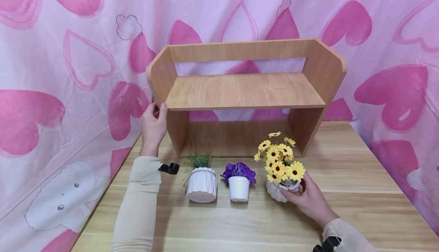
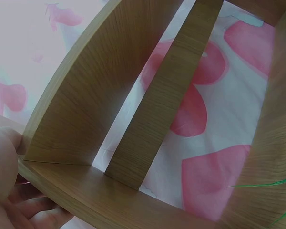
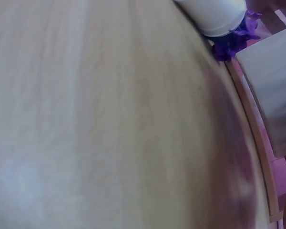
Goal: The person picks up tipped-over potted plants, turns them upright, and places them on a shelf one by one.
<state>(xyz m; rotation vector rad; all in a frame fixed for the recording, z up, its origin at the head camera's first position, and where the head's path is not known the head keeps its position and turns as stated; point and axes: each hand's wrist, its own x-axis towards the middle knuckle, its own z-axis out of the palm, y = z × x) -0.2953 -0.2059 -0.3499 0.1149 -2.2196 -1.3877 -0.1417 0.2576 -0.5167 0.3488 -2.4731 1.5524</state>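
Note:
My left hand [image 1: 153, 126] grips the left side panel of a wooden two-tier shelf [image 1: 245, 90], thumb at the front edge. The left wrist view shows the fingers of that hand [image 2: 5, 179] around the panel's outer side. My right hand [image 1: 310, 198] holds a white ribbed pot [image 1: 279, 193] of yellow artificial flowers [image 1: 278, 160] in front of the shelf's right end. Part of this pot [image 3: 271, 90] fills the right edge of the right wrist view. Whether its base touches the table cannot be told.
A white pot with green grass [image 1: 202, 185] and a smaller white pot with purple flowers [image 1: 239, 189] stand on the wooden table [image 1: 219, 225] before the shelf. A pink heart-patterned curtain [image 1: 85, 111] hangs behind and at both sides.

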